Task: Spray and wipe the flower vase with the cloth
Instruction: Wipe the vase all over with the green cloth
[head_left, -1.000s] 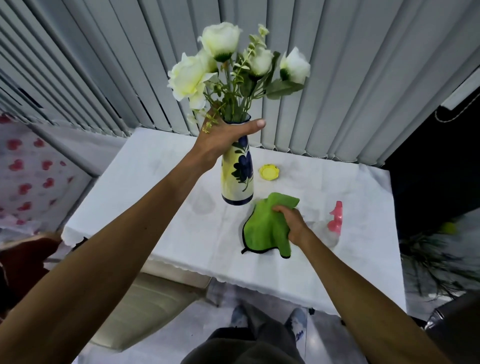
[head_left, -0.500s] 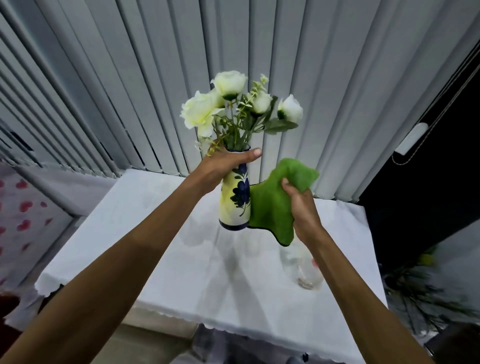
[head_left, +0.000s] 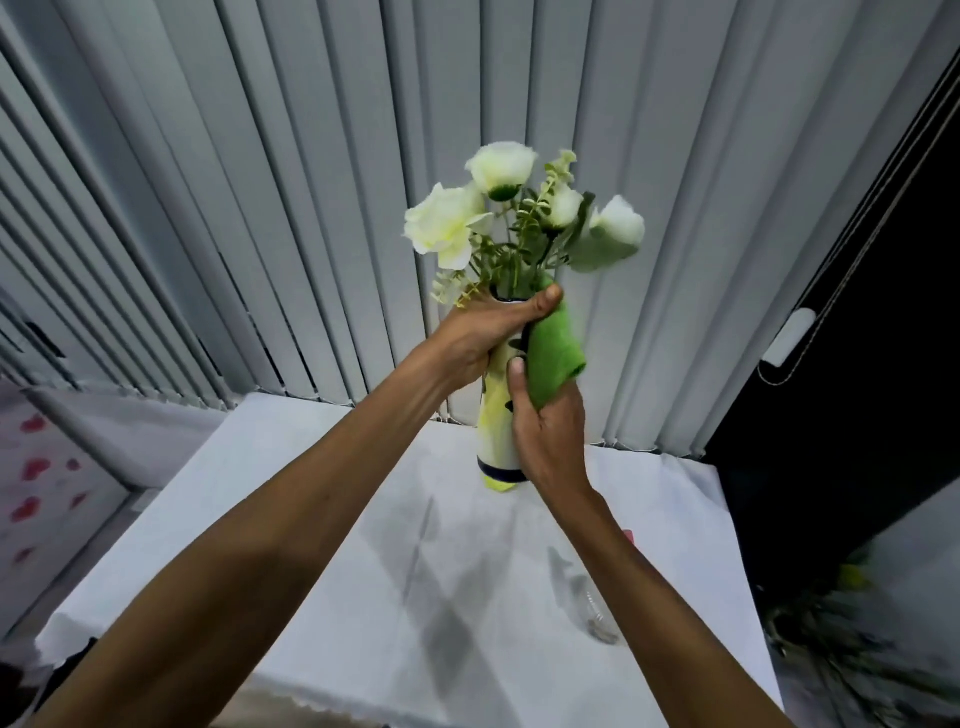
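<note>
Head camera looks down both outstretched forearms. Left hand (head_left: 475, 335) grips the vase (head_left: 497, 415) neck, thumb curled across; right hand (head_left: 545, 431) presses the green cloth (head_left: 551, 348) against its right side, thumb pinching.

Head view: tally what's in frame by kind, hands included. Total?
White blooms: 4
Vase: 1
Green cloth: 1
Spray bottle, mostly behind the right forearm: 1
Hands, left hand and right hand: 2
Table: 1
Total: 10
</note>
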